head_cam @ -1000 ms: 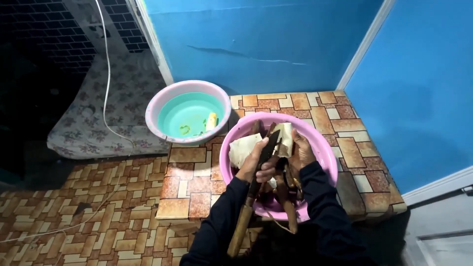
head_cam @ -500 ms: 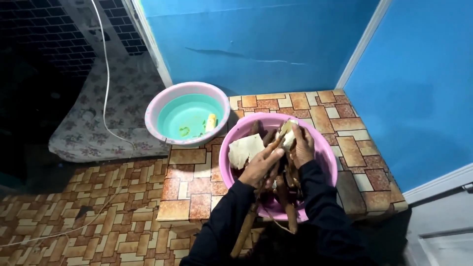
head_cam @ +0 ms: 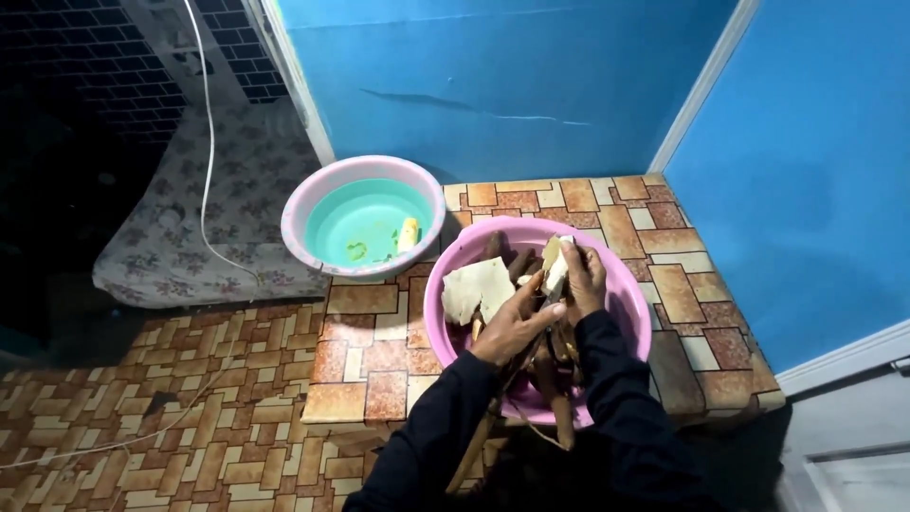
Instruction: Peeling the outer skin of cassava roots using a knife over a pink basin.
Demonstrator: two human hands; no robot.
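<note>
Here, in the head view, I see my left hand curled around a long brown root piece over the round pink plastic basin. My right hand pinches a pale peeled root chunk at the basin's far side. Flat pale peelings lie inside, left of my hands. A second pink basin with a turquoise inside sits near, on the tiled ledge.
</note>
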